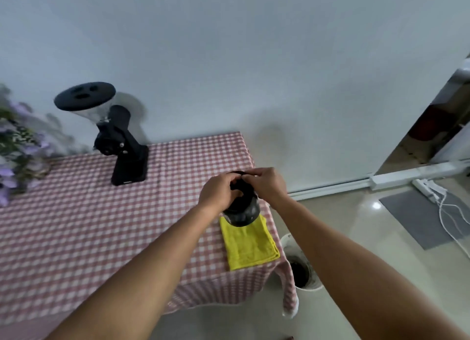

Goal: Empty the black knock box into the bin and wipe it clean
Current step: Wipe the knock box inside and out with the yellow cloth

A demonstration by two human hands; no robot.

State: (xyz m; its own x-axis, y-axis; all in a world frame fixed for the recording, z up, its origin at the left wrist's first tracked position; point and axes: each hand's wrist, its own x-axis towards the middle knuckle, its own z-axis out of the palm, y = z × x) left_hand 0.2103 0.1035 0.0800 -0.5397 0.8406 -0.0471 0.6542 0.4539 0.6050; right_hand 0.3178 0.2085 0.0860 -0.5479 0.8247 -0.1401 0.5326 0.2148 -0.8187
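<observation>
**Both hands on the knock box at the table's corner**

Pale, plain wall [254,60] backs a table under a pink-and-white gingham cloth [89,225] whose corner droops toward the glossy floor. At that right-hand corner both hands hold the black knock box [243,207], a round, dark, slightly shiny tub tilted over the near end of a folded yellow terry cloth [250,245]. The left hand [218,194] curls closed around its side; the right hand [267,184] pinches at its upper rim. The box's inside is hidden. On the floor just beside the table stands a white cylindrical bin [302,268] with dark grounds inside. Further back sits a black coffee grinder [119,141] with a clear hopper, and blurred purple flowers [15,141] crowd the left edge.
</observation>
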